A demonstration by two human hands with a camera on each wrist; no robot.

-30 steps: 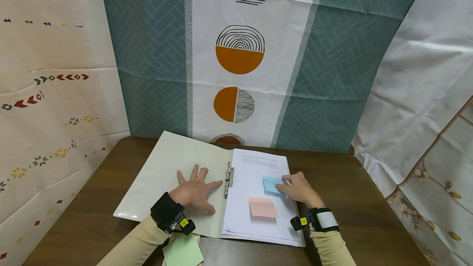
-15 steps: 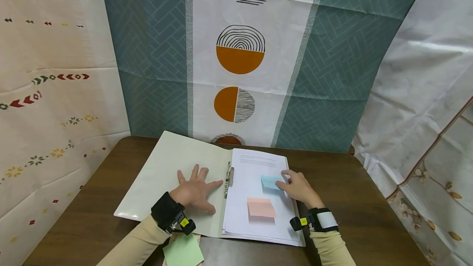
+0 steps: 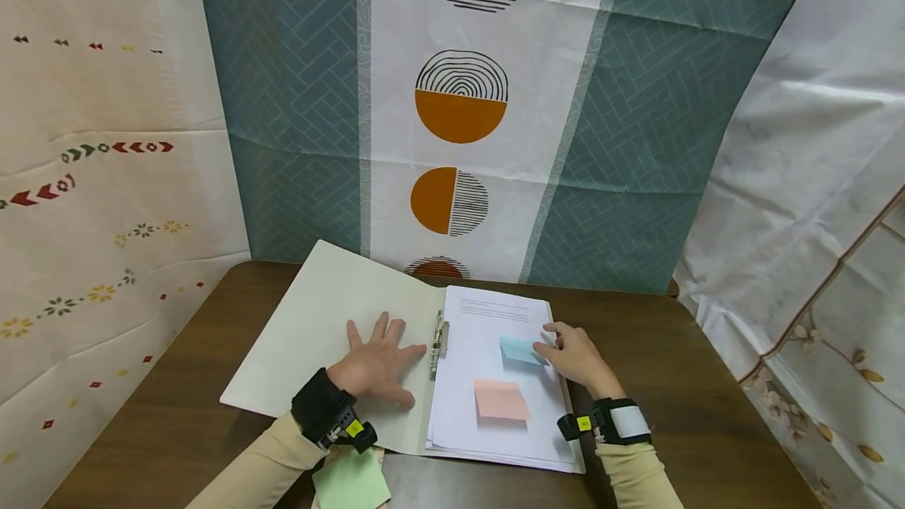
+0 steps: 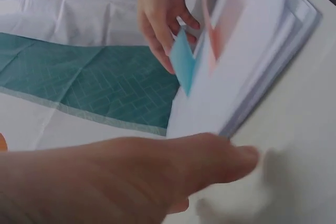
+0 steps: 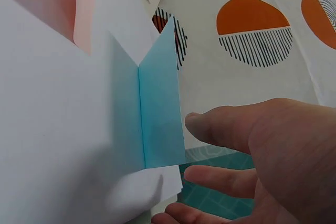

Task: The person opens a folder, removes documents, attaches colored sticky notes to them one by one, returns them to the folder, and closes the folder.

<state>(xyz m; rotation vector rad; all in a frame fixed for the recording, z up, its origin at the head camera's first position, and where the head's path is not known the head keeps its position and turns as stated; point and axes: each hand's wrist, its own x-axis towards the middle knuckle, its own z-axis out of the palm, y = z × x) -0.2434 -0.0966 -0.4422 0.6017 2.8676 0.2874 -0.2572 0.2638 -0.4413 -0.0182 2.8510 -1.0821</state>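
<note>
An open white binder (image 3: 311, 320) lies on the table, with a stack of paper sheets (image 3: 459, 422) on its right side. My left hand (image 3: 375, 368) rests on the inside of the left cover, fingers spread. A blue sticky note (image 3: 518, 349) stands half lifted from the top sheet; a pink sticky note (image 3: 500, 400) sits below it, its lower part raised. My right hand (image 3: 576, 353) is just right of the blue note. In the right wrist view the thumb (image 5: 226, 127) and forefinger are apart, close to the note's free edge, with nothing between them.
A metal ring clip (image 3: 438, 344) runs along the binder's spine. Green sticky notes (image 3: 351, 481) lie at the table's front edge, below the left wrist. Patterned cloth (image 3: 297, 100) hangs behind the brown wooden table (image 3: 672, 383).
The top sheet has shifted slightly left with its notes. My right hand has drawn a little to the right, off the blue sticky note. The left cover's far corner has risen slightly.
</note>
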